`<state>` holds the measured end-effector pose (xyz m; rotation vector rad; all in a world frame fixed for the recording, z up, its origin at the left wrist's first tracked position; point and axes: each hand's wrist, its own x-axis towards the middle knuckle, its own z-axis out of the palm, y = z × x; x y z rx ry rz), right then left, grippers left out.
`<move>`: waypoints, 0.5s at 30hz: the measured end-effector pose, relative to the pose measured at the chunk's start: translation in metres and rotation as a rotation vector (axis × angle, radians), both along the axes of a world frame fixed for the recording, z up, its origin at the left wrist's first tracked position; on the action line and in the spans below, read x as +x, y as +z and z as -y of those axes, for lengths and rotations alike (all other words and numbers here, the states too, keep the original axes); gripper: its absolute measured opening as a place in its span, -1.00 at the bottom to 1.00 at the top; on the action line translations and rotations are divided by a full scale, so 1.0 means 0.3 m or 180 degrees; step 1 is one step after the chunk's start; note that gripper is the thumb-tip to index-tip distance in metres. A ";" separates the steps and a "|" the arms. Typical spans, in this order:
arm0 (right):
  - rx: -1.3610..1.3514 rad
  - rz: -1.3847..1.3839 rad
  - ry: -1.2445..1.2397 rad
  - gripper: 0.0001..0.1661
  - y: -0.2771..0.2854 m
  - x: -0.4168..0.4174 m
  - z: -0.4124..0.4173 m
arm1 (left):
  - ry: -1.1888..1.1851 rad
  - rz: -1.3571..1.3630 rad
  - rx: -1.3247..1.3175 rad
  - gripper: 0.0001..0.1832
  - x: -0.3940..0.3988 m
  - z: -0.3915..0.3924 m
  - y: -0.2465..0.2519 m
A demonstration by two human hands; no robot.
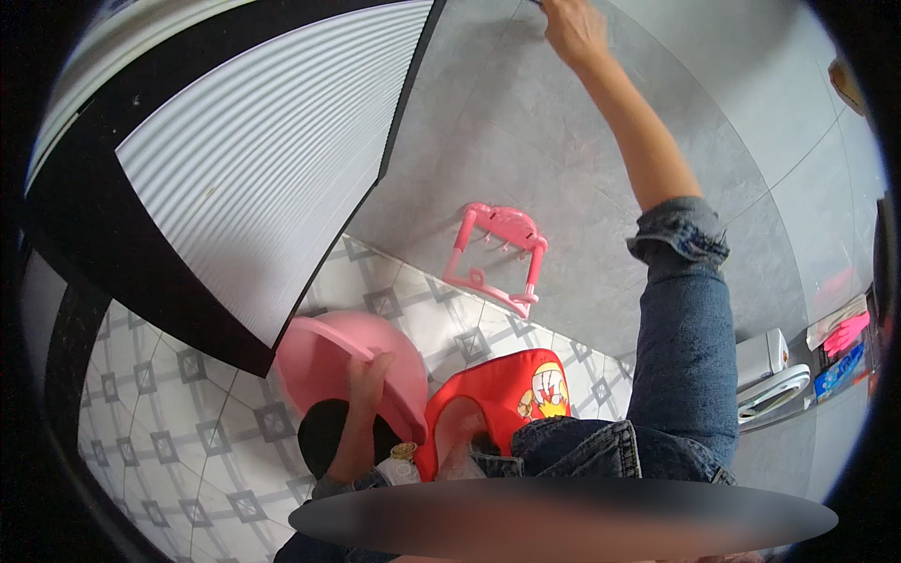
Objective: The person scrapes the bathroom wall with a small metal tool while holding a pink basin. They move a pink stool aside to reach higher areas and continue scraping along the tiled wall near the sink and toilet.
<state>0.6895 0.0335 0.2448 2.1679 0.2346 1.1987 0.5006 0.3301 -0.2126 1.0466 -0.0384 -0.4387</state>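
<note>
My left hand (368, 376) grips the rim of a pink plastic basin (401, 338), which is tilted beside the lower corner of a black-framed door. At the top edge of the view my right hand (577, 32) is raised against the grey wall, its fingers closed around a thin dark object (536, 2) that is mostly cut off. Between my arms, a pink plastic rack (503, 222) with small hooks is on the grey tiled wall. Just right of the basin is a red padded item with a cartoon print (493, 373), partly hidden by my denim clothing.
The black-framed door with a ribbed white panel (281, 155) fills the upper left. Patterned white floor tiles (176, 436) lie below. At the right are a white appliance or fixture (764, 359), a pink glove (847, 332) and a blue packet (839, 373).
</note>
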 end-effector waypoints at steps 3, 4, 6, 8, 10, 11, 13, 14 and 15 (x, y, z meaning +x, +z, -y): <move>-0.0004 0.0028 0.0400 -0.89 0.028 0.046 -0.027 | -0.0064 -0.0041 0.0125 -0.82 -0.001 0.001 -0.030; 0.0032 -0.0011 0.0568 -0.91 0.031 0.072 -0.032 | -0.0053 -0.0075 0.0218 -0.81 0.002 0.002 -0.030; 0.0096 -0.0043 0.0255 -0.88 0.044 0.142 0.040 | -0.0120 -0.0180 0.0273 -0.79 -0.003 0.010 -0.011; 0.0261 0.0002 0.0264 -0.85 0.037 0.177 0.066 | -0.0055 -0.0178 0.0229 -0.80 -0.015 0.007 0.013; 0.0459 -0.0224 -0.0189 -0.83 0.037 0.165 0.010 | 0.0150 -0.0053 0.0095 -0.84 -0.021 -0.005 0.044; 0.0541 -0.0328 -0.0452 -0.82 0.042 0.135 -0.025 | 0.0098 -0.0093 0.0023 -0.83 -0.019 -0.014 0.059; 0.0018 -0.0441 -0.0477 -0.86 -0.019 0.161 0.047 | -0.0053 -0.0155 -0.0160 -0.81 -0.013 -0.015 0.083; -0.0244 -0.0490 -0.0458 -0.82 -0.034 0.170 0.048 | 0.0044 -0.0126 -0.0108 -0.81 -0.011 -0.010 0.084; -0.0110 -0.0574 -0.0573 -0.83 -0.022 0.169 0.058 | 0.0141 -0.0099 -0.0055 -0.81 -0.012 -0.003 0.086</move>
